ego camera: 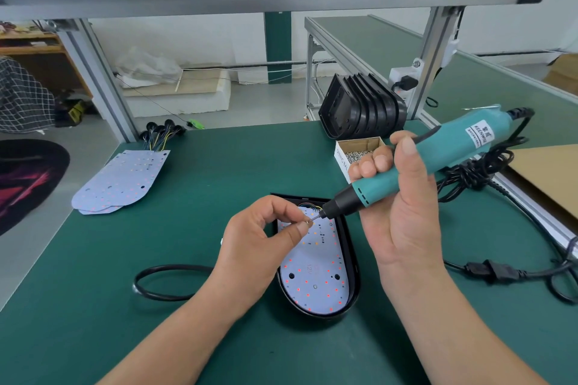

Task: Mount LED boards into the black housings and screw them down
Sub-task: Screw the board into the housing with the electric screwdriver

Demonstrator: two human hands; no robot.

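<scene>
On the green worktop (194, 197) a black housing (352, 247) lies with a white LED board (316, 272) seated inside. The left hand (266, 237) pinches a small screw (310, 221) at the bit of a teal electric screwdriver (416, 162), which the right hand (397, 197) grips tilted over the board's far end. Behind sit a box of screws (359, 151), stacked housings (362, 106) and spare boards (122, 178).
</scene>
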